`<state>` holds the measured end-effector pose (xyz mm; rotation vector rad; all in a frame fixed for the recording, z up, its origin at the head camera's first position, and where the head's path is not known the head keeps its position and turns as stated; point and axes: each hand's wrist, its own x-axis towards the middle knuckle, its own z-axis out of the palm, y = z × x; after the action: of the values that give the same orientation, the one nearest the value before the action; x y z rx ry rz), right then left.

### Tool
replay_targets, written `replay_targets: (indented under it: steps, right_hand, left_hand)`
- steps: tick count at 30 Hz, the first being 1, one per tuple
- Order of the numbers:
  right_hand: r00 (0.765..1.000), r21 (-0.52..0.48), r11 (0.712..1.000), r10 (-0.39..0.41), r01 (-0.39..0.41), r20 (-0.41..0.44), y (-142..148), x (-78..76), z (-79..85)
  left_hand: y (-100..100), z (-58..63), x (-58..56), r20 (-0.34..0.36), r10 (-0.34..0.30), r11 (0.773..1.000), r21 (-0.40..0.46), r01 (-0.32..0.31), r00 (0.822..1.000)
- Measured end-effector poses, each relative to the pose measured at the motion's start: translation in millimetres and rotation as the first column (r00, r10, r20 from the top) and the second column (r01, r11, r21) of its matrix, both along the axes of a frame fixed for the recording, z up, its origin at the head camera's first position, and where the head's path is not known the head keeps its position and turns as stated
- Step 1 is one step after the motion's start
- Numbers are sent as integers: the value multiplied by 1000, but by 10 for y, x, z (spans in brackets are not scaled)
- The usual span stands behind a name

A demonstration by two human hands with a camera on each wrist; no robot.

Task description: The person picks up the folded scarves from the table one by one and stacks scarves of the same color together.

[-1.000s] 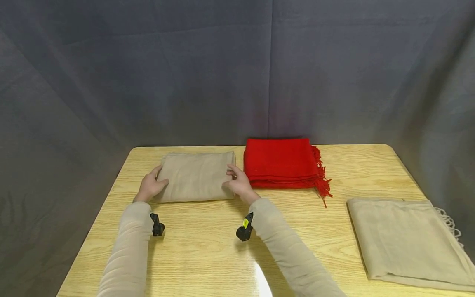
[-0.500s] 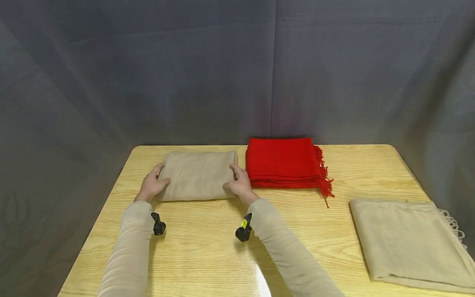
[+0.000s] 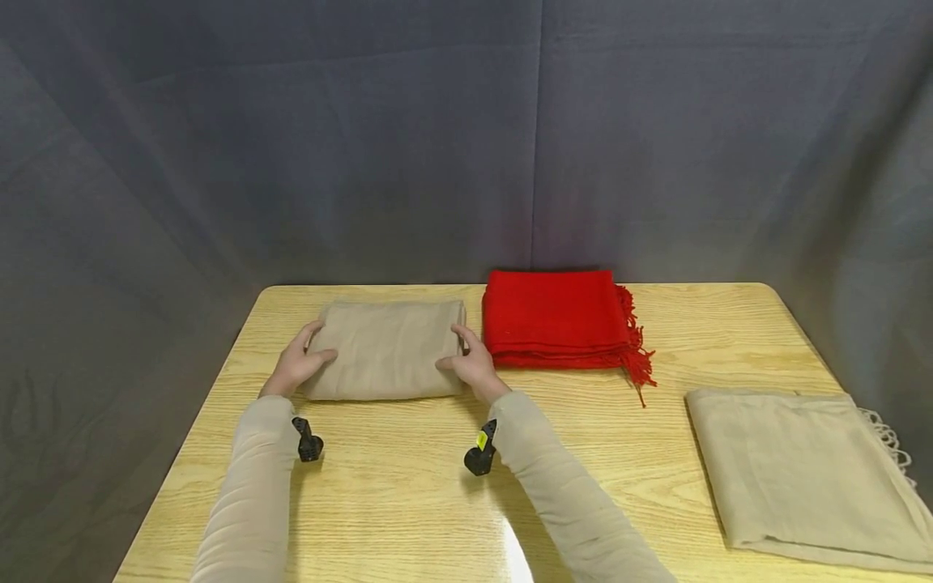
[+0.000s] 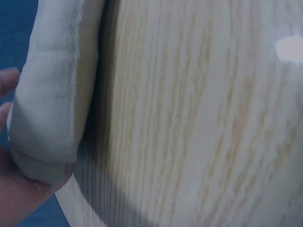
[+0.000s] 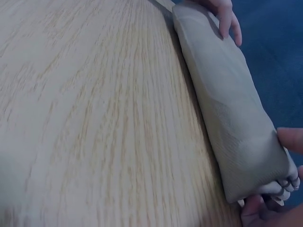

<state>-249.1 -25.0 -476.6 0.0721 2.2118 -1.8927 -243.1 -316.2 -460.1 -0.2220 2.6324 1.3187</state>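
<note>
Head view: folded beige cloth (image 3: 386, 348) just left of the red cloth (image 3: 557, 312), on the wood-grain surface (image 3: 386, 502). Left hand (image 3: 299, 364) at the end away from red, right hand (image 3: 474, 364) at the end facing it. Second beige cloth (image 3: 802, 470) right of and nearer than red; grey curtain (image 3: 364, 146) behind.
Step, as judged: gripping or squaring the bundle; next move likely calls for even hold.
Left wrist: fingers (image 4: 7, 82) curled round the bundle's end.
Right wrist: fingers (image 5: 291, 138) pinch the end nearest red; whether lifted, cannot tell.
</note>
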Motion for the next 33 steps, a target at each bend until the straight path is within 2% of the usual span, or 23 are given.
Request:
replay_targets:
  steps: [7,14,18,20,25,27,33]
  right_hand:
    - [996,-14,996,85,-85,10,14,20,19]
    - [990,-4,990,140,-140,9,10,22,9]
    - [988,-7,988,153,-153,8,-2,29,-23]
    - [989,-19,989,147,-147,10,-8,34,-46]
    - [990,-25,990,141,-140,20,-15,33,-69]
    - [989,-19,990,143,-143,28,-14,30,-55]
    - [989,-24,989,146,-145,34,-6,43,-16]
  left_hand:
    - [-44,-68,12,11,-60,993,103,59,998]
    - [-71,-136,24,5,-110,983,146,108,994]
    - [-63,-126,52,6,-133,977,170,130,991]
    - [-19,-46,99,12,-142,973,185,137,990]
    - [-4,-88,90,-6,-122,972,201,121,992]
    - [-34,-188,44,-28,-113,973,197,117,993]
    - [0,-216,40,-75,-110,976,183,122,991]
